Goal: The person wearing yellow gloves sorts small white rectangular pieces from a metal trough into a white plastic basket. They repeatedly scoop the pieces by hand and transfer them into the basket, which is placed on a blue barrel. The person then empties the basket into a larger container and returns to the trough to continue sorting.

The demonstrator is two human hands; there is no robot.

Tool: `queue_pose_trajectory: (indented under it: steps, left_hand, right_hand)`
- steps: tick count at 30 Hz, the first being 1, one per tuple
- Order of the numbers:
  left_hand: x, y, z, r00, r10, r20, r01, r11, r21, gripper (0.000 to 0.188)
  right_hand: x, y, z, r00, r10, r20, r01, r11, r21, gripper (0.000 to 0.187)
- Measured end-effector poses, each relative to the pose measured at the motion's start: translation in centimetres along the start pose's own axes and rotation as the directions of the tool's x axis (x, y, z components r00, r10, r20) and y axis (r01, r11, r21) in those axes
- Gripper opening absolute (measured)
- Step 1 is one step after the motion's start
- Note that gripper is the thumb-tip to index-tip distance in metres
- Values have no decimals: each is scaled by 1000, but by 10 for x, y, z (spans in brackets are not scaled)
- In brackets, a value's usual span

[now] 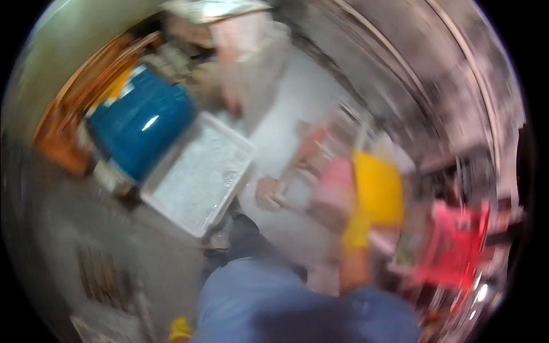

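Observation:
My right hand, in a yellow glove, is held out to the right. It meets the lower left edge of a smooth yellow plastic-looking piece; blur hides whether the fingers grip it. Just left of that piece is a rounded pink thing, perhaps a bowl or tub. Low at the left, only part of my left hand shows, also yellow-gloved, down beside my blue clothing; its fingers are smeared. In front of me, to the left, sits a white rectangular tray holding what looks like clear water.
A big blue tub stands behind the tray, beside orange-brown boards. At the right is a red plastic crate. Another person's arm reaches down at the far side. A floor grate lies at lower left.

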State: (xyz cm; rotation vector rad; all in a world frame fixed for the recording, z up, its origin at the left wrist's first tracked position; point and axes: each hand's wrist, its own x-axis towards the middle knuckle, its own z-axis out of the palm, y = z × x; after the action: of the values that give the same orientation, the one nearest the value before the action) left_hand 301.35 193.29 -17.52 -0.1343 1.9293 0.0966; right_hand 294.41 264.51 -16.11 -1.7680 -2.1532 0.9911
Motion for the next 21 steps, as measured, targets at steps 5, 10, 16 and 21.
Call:
queue_pose_trajectory:
  steps: [5, 10, 16, 21]
  left_hand:
    - [48, 11, 9, 981, -183, -72, 161, 959, -234, 44]
    - [163, 53, -14, 862, -465, -203, -97, 241, -966, 56]
    - [198, 150, -91, 800, -390, -456, -396, 228, -889, 62]
    - [202, 158, -107, 827, -472, -305, -245, 185, -952, 65]
  right_hand:
    - [6, -11, 31, 886, 178, 428, -342, 874, 345, 36]
    - [-9, -70, 91, 490, 411, 769, -496, 857, -141, 33]
    - [-29, -245, 316, 269, -373, 888, 547, 818, 178, 46]
    - [-250, -472, 445, -249, -680, 690, 746, 320, 584, 61]
